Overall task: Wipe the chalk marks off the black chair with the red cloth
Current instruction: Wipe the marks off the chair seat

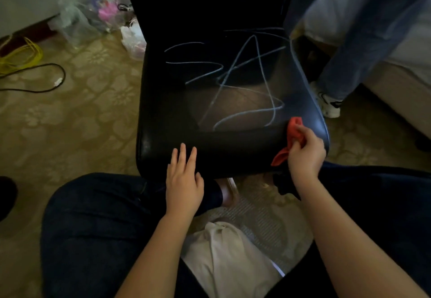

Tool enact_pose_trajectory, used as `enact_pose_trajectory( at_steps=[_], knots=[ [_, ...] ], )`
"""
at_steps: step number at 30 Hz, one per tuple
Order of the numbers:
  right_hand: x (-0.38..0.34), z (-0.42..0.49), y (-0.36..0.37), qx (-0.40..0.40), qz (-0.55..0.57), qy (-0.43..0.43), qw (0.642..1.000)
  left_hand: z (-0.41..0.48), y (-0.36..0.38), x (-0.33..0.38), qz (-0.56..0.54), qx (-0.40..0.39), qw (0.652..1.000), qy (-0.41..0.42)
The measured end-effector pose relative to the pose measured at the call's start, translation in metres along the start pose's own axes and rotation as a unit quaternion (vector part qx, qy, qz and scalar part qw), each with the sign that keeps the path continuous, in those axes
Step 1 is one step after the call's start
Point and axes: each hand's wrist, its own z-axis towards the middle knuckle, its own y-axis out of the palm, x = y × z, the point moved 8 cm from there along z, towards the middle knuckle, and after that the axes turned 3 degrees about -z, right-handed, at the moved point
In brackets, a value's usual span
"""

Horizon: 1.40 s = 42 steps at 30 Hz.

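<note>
A black chair stands in front of me, its seat scrawled with pale chalk marks; more lines cross the backrest at the top. My right hand grips a bunched red cloth against the seat's near right corner, just below the lowest chalk line. My left hand lies flat with straight fingers on the seat's front edge, left of centre, holding nothing.
Another person's jeans leg and white shoe stand close to the chair's right side, a bed behind them. Plastic bags and yellow and black cables lie on the patterned carpet to the left. My knees flank the chair front.
</note>
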Motion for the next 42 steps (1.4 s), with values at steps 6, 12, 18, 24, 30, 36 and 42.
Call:
enact_pose_trajectory(
  at_steps=[6,12,18,24,30,36,42],
  knots=[
    [-0.058,-0.064,0.057,-0.054,-0.026,-0.145,0.988,-0.002,0.008,0.005,0.031,-0.008,0.999,0.004],
    [-0.106,-0.092,0.090,-0.200,-0.063,-0.291,0.934,-0.005,0.003,-0.003,0.095,0.025,0.995,0.009],
    [-0.049,-0.023,0.030,-0.143,-0.023,-0.205,0.968,-0.005,0.014,-0.006,0.104,-0.015,0.994,0.004],
    [0.006,0.021,-0.002,0.005,-0.037,0.012,0.999,-0.005,0.016,-0.003,0.097,-0.034,0.995,-0.009],
    [-0.041,-0.076,0.042,-0.067,-0.032,-0.182,0.980,-0.002,0.008,-0.008,0.114,-0.032,0.993,-0.021],
    [-0.036,-0.100,0.047,-0.137,-0.067,-0.299,0.942,-0.006,0.007,-0.013,0.081,-0.021,0.995,-0.053],
    [0.025,-0.025,-0.018,0.015,-0.025,-0.045,0.999,-0.005,0.017,0.014,0.085,-0.036,0.996,0.003]
  ],
)
